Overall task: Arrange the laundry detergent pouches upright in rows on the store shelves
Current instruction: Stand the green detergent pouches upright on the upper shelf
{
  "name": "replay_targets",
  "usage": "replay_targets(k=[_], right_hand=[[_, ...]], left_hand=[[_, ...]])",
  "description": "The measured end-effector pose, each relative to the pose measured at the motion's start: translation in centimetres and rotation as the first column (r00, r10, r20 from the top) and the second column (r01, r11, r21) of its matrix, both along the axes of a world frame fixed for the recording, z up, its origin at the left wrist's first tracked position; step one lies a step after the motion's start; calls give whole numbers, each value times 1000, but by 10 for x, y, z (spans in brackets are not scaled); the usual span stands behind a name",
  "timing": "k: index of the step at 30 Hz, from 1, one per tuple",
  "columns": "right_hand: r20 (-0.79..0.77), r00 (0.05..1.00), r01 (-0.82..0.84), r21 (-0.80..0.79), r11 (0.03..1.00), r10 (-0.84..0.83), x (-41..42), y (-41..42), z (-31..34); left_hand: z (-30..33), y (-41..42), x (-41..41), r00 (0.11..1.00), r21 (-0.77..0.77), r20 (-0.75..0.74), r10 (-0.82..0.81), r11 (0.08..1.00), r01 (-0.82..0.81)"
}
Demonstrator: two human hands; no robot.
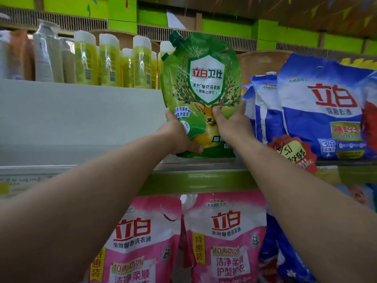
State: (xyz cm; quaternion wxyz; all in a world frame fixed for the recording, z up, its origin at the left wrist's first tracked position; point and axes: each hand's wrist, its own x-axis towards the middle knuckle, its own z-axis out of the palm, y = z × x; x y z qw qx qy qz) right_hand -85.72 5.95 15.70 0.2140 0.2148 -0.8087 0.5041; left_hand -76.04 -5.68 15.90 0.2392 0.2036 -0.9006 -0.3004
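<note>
A green detergent pouch [204, 84] with a dark green spout cap and a deer picture stands upright at the front of the upper shelf [61, 166]. My left hand [177, 133] grips its lower left corner, thumb on the front. On the lower right side my right hand [232, 123] holds it, thumb pressed on the deer. Blue and white pouches [322, 107] stand directly to its right. Pink pouches [222, 235] stand in a row on the shelf below.
Yellow bottles [110, 60] with white caps and several grey and orange bottles [47, 54] line a raised ledge at the back left. Left of the green pouch the white shelf surface lies bare. A red price tag [293, 152] hangs off the shelf edge.
</note>
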Motion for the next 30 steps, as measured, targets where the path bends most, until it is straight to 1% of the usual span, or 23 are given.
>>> replay_targets(k=[2,7,12,16,20,26,28,30], right_hand=[[44,999,-16,11,1000,16,0,-1,1],[70,995,-70,10,998,69,2,-3,1],[84,993,-77,-53,996,82,4,-2,0],[59,991,-118,-40,992,121,2,0,-1],[63,989,-133,-40,990,135,0,2,0],[43,994,-100,-56,993,102,3,0,-2],[22,999,-44,-38,998,45,4,0,-2],[-39,999,27,-18,999,-27,7,-1,-2]], left_hand=[[-1,1,-3,1000,-22,4,7,1000,-7],[0,-2,-4,1000,23,-16,-15,1000,16],[-2,-1,0,999,-64,4,35,997,-35],[-4,-1,1,997,-57,33,63,997,-61],[-6,-2,0,998,-13,-9,56,998,-56],[-10,-3,1,998,51,-56,26,998,-23],[-11,-4,2,997,83,-79,15,997,-9],[-11,-5,5,995,114,-94,29,993,-18]])
